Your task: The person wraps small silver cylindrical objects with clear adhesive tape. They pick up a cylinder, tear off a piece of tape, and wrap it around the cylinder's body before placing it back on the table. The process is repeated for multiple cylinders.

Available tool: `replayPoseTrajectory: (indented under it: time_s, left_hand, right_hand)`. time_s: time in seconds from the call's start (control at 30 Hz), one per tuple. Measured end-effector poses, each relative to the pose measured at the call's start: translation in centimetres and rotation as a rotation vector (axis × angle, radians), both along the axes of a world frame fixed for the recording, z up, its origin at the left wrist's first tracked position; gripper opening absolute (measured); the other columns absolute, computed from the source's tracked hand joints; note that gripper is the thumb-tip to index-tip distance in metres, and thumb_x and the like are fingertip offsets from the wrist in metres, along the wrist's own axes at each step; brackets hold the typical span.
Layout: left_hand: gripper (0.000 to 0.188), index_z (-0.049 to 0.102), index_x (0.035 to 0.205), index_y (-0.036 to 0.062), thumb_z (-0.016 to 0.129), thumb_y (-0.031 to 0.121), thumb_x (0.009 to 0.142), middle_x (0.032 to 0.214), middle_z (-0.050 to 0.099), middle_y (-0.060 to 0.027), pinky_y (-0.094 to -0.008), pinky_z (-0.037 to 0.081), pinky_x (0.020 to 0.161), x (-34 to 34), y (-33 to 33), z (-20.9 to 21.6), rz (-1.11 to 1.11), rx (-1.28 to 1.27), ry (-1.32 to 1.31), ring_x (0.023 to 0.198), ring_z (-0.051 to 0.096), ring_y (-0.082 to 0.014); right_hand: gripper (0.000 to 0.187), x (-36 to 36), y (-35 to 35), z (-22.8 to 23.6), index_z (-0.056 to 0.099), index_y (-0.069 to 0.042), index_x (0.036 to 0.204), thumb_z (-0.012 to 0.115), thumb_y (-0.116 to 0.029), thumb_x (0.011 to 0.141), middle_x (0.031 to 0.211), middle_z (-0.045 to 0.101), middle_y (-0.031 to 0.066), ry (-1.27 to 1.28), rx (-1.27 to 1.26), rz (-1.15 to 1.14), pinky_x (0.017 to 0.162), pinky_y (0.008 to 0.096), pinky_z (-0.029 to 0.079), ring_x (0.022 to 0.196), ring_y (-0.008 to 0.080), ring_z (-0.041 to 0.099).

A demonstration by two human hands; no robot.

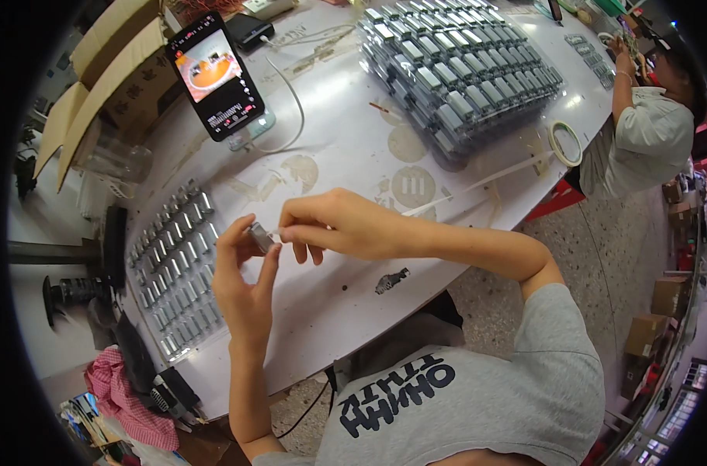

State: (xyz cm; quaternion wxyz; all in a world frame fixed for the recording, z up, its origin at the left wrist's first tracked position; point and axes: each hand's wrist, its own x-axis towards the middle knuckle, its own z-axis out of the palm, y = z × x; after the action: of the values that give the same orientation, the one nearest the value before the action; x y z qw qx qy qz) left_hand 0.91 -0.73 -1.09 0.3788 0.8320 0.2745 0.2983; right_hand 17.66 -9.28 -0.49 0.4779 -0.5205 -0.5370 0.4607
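Observation:
My left hand (243, 291) holds a small silvery metal block (261, 236) upright between thumb and fingers, above the table. Close against it, my right hand (342, 225) is closed in a pinch, its fingertips at the block's right side. A tiny pale bit shows at those fingertips, too small to name. Left of my hands lies a clear tray (173, 357) with rows of similar shiny metal blocks (184, 268). A roll of tape (565, 144) stands to the right, and a pale strip (485, 182) runs from it across the table toward my right forearm.
Stacked clear trays of grey metal blocks (470, 66) stand at the back. A lit phone (217, 76) leans on a stand, with a white cable (300, 116) beside it. An open cardboard box (109, 74) is at the far left. At the far right, another person (644, 128) sits working.

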Motion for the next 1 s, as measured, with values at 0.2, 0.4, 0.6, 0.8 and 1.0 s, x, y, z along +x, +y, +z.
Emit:
replayPoseTrajectory:
  time_s: [0.2,0.4,0.6,0.8,1.0]
  left_hand:
    - [0.038,0.048,0.116,0.0036,0.059,-0.002,0.080,0.093,0.057,-0.0076,-0.0253,0.045,0.076,0.3,-0.2,0.2,-0.011,0.012,-0.001,0.082,0.056,-0.0116]
    - [0.038,0.049,0.116,0.0039,0.060,0.000,0.080,0.091,0.057,-0.0073,-0.0252,0.044,0.075,0.1,-0.5,0.1,0.000,0.048,-0.006,0.081,0.056,-0.0116]
    - [0.040,0.053,0.112,0.0041,0.066,-0.001,0.074,0.087,0.058,-0.0071,-0.0253,0.046,0.071,0.5,-0.5,-0.3,0.026,0.078,-0.023,0.077,0.057,-0.0132]
    - [0.040,0.052,0.115,0.0061,0.063,0.002,0.078,0.090,0.059,-0.0065,-0.0256,0.044,0.074,0.1,-0.3,-0.3,0.000,0.122,-0.005,0.079,0.056,-0.0121]
    - [0.039,0.051,0.118,0.0078,0.062,0.006,0.081,0.092,0.059,-0.0064,-0.0256,0.044,0.077,-0.2,0.0,-0.3,-0.004,0.172,-0.003,0.081,0.057,-0.0117]
  right_hand:
    - [0.011,0.2,-2.1,-1.3,0.052,-0.003,0.090,0.050,-0.013,0.087,0.085,0.060,0.0112,-0.610,0.084,-0.314,0.053,0.0331,0.044,0.059,0.0253,0.056]
    - [0.009,0.0,-8.9,-2.7,0.049,-0.001,0.085,0.054,-0.009,0.082,0.088,0.056,0.0117,-1.093,0.041,-0.678,0.045,0.0327,0.044,0.056,0.0265,0.055]
    - [0.009,0.7,-11.2,-4.2,0.049,-0.001,0.084,0.055,-0.006,0.081,0.109,0.057,0.0132,-1.272,-0.079,-0.839,0.044,0.0316,0.044,0.051,0.0253,0.057]
    - [0.008,1.4,-11.0,-4.7,0.051,-0.002,0.084,0.056,-0.007,0.081,0.112,0.058,0.0132,-1.330,-0.057,-0.871,0.045,0.0313,0.045,0.055,0.0251,0.059]
    - [0.007,1.3,-10.9,-4.6,0.052,-0.002,0.083,0.056,-0.007,0.081,0.109,0.060,0.0117,-1.351,-0.017,-0.906,0.046,0.0312,0.045,0.055,0.0248,0.059]
